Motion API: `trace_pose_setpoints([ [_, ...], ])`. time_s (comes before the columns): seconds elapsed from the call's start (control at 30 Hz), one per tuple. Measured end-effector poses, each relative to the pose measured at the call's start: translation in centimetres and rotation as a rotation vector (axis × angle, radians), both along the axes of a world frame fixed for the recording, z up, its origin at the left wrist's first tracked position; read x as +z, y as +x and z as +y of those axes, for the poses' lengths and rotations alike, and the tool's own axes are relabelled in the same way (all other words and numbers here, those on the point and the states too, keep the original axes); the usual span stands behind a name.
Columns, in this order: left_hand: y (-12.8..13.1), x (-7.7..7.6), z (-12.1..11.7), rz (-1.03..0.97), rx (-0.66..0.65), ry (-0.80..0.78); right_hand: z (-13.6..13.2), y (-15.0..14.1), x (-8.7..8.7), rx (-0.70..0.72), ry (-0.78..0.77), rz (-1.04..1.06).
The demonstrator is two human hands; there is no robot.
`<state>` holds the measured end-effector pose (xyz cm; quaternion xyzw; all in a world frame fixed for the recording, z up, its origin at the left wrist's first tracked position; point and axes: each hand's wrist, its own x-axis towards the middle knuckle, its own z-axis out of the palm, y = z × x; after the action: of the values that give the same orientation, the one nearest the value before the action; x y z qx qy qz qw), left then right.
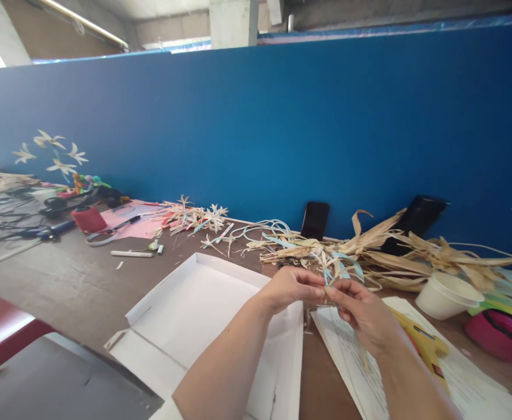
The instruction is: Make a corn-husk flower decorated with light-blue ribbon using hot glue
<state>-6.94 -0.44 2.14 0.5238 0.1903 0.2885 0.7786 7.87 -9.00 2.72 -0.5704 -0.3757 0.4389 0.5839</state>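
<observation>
Both my hands meet above the brown table point(63, 286). My left hand point(293, 287) and my right hand point(363, 312) pinch, fingertips together, a small flower point(337, 265) made of dry straw strips and pale blue paper strips. Its petals stick up just above my fingers. Behind it lies a heap of dried corn husks point(391, 248). Below my left forearm sits a shallow white cardboard box lid point(194, 315). A printed white sheet point(470, 373) and a yellow glue gun point(426, 344) lie under my right wrist.
A blue partition wall point(256, 128) backs the table. Two black phones point(315, 220) lean on it. A white paper cup point(446, 294) and pink pouch point(501, 329) sit right. Finished straw flowers point(194, 217), a red thread spool point(88, 219), scissors and cables lie left.
</observation>
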Motion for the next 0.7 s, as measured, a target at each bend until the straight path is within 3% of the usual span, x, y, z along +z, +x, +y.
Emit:
trace_pose_setpoints([
  [0.43, 0.6, -0.2, -0.3, 0.061, 0.103, -0.003, 0.1, 0.0, 0.1, -0.028, 0.008, -0.067],
  [0.7, 0.7, 0.1, -0.4, 0.091, 0.155, 0.025, -0.1, -0.7, 1.1, -0.177, -0.062, -0.416],
])
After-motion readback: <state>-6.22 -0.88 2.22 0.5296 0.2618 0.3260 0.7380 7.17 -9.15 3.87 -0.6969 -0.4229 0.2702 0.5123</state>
